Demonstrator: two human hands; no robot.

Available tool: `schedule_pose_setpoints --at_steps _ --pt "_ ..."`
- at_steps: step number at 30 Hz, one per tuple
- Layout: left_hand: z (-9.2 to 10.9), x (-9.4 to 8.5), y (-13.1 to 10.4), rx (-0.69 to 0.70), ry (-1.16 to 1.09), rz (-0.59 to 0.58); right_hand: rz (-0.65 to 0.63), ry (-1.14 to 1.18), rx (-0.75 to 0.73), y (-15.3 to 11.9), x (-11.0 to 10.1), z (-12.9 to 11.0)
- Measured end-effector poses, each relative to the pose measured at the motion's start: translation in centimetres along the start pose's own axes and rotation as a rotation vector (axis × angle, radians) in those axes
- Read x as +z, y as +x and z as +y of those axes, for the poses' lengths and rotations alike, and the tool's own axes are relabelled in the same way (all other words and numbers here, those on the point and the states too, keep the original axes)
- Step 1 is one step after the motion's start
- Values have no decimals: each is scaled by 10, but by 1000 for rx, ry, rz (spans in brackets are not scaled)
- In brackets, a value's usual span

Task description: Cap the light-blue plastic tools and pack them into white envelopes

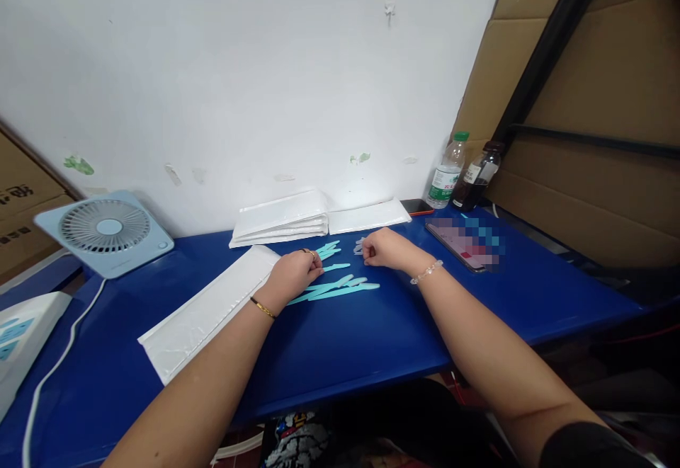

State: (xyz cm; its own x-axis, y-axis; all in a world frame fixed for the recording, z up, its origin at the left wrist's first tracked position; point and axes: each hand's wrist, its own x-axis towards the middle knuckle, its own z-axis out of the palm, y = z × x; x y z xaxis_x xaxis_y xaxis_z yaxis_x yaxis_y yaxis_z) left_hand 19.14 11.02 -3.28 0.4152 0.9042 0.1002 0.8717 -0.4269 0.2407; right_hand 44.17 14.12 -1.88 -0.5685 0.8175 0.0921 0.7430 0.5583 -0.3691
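Several slim light-teal sticks lie on the blue table, in a lower group and an upper group. My left hand is closed around the end of a teal stick that points right, between the two groups. To the right, my right hand is closed with its fingertips down beside some small translucent pieces; what it pinches, if anything, is too small to name. A white padded envelope lies at an angle under and left of my left wrist.
Stacked white envelopes and another flat envelope lie by the wall. A blue fan and white power strip are left. Phones, a water bottle and a dark bottle stand or lie right.
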Motion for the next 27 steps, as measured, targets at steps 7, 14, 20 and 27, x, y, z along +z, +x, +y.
schedule_pose_setpoints --at_steps 7,14,20,27 --pt "1 0 1 -16 -5 -13 156 -10 72 0 0 6" --pt "3 -1 1 -17 -16 -16 70 51 23 5 10 9" --pt "3 0 1 -12 -32 -18 -38 198 -9 4 11 8" --pt "5 7 2 24 -68 -4 -39 180 -60 9 22 -4"
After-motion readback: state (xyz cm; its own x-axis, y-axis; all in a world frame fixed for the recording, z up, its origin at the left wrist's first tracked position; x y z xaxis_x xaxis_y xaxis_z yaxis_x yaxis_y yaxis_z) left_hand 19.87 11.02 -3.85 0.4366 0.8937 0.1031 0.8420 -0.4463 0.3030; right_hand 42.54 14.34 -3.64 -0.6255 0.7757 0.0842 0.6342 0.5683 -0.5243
